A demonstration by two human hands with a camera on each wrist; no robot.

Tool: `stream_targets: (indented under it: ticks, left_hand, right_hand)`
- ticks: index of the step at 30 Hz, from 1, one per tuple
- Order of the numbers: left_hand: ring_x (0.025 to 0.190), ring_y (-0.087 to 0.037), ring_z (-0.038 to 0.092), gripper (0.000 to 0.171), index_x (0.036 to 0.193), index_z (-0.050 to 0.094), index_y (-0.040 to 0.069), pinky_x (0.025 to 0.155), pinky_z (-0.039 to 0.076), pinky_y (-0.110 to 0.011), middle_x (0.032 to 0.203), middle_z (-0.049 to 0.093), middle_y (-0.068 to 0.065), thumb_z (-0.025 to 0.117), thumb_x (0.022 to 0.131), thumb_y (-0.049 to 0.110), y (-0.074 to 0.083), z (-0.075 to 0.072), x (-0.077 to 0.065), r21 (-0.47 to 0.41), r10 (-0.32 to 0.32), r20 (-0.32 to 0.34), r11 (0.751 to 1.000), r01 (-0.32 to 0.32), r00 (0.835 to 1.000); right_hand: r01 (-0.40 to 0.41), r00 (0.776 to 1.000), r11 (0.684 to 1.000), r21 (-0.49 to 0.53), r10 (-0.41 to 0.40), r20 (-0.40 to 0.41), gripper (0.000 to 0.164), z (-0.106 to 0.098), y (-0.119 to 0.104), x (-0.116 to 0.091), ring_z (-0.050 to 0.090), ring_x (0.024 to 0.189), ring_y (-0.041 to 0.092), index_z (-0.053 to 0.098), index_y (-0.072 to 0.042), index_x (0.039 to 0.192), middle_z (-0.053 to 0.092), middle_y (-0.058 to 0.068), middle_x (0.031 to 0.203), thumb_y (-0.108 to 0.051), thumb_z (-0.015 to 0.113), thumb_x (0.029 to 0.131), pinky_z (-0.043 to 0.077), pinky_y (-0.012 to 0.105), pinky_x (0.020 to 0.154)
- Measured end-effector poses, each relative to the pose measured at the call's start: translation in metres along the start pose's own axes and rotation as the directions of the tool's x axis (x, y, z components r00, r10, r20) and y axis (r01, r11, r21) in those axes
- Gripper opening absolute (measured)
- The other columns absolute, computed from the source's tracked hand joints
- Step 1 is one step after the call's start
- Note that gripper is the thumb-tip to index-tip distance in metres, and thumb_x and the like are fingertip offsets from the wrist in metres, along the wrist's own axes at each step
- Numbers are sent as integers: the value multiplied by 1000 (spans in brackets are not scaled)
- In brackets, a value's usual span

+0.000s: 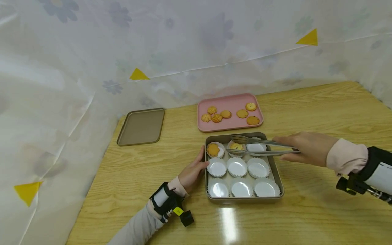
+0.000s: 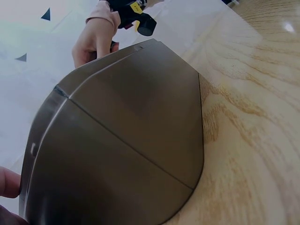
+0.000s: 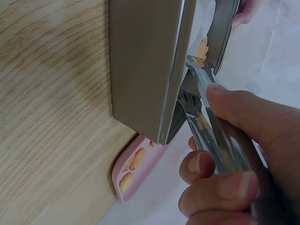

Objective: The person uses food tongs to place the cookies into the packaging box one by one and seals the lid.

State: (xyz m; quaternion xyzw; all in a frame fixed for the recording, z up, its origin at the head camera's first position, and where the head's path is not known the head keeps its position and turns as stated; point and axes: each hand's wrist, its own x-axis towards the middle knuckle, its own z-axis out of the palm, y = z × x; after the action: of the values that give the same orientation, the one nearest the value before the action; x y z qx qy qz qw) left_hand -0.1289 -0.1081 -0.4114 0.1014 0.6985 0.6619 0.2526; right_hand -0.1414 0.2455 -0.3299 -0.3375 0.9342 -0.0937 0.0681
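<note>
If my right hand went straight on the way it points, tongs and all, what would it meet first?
Likely the back-left paper cup and its cookie, beyond the tips of the tongs; tip height is unclear, so they might pass above.

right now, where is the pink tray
In the head view, the pink tray lies just beyond the deep pan, right of the flat brown tray.

Wearing pale grey left sleeve [image 1: 133, 224] | showing pinkish cuffs [image 1: 346, 157], left and right | strapped with black bands [image 1: 374, 157] bearing whitish panels [image 1: 160, 197] | carrying boxy black camera [image 1: 186, 218] and yellow label [image 1: 178, 211] on left
</note>
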Motion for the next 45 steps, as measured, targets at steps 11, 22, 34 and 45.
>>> stream_targets:
  ticks: [11, 22, 34, 45]
  left_hand:
    - [146, -25, -18, 71, 154, -11, 4, 120, -5, -43, 161, -18, -12, 36, 100, 9, 0, 2, 1, -63, 8, 10, 998, -7, 1000]
    - [147, -25, -16, 71, 153, -10, 3, 120, -4, -43, 161, -15, -12, 37, 100, 9, 1, 1, 2, -17, 11, -1, 1000, -11, 1000]
    - [146, -25, -17, 72, 154, -10, 4, 120, -4, -43, 161, -16, -11, 37, 100, 10, 0, 1, 1, -33, 5, 5, 999, -5, 1000]
    - [147, -25, -15, 71, 154, -9, 6, 120, -3, -44, 161, -15, -10, 37, 101, 11, 0, 0, 1, 8, 2, 6, 1000, -2, 1000]
  right_hand:
    - [-9, 999, 1000, -11, 10, 33, 58, -1, 1, 1, 46, 56, -6, 56, 0, 134, 65, -9, 79, -32, 69, 88, 46, 26, 57]
    - [-20, 997, 1000, 2, 20, 69, 60, -4, 0, 0, 43, 53, -6, 52, 1, 137, 51, -15, 65, -34, 67, 90, 45, 25, 58]
    - [28, 999, 999, 30, -29, 31, 59, -11, 3, -5, 60, 69, -2, 56, 1, 133, 72, 1, 97, -34, 69, 88, 53, 28, 67]
    - [71, 998, 994, 85, -70, -5, 59, -19, 10, -7, 54, 78, -5, 57, 1, 133, 66, 16, 122, -33, 71, 87, 51, 25, 68]
